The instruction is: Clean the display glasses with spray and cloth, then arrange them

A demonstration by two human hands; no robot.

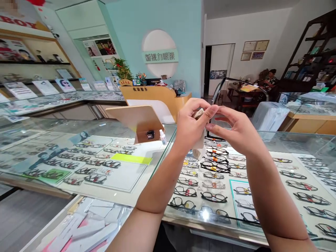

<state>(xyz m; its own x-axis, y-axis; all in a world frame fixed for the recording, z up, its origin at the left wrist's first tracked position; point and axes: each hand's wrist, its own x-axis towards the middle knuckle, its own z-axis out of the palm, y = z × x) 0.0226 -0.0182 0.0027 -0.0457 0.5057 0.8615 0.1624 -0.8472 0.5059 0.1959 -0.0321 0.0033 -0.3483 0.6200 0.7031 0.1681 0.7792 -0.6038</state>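
Note:
Both hands are raised together above the glass display case point(265, 140). A pale crumpled cloth point(199, 145) is gripped in my left hand point(193, 120), whose thumb and fingers pinch around it at a dark pair of glasses point(216, 93). My right hand point(233, 127) closes on the same glasses from the right, its fingertips meeting the left hand's. One temple of the glasses arcs up and to the right over the right hand; the lenses are largely hidden by the fingers.
Rows of eyeglass frames point(214, 197) lie inside the case below. A small white spray bottle point(163, 137) and a wooden-backed stand mirror point(139, 119) are on the left counter. A person point(271, 79) sits at the far right back.

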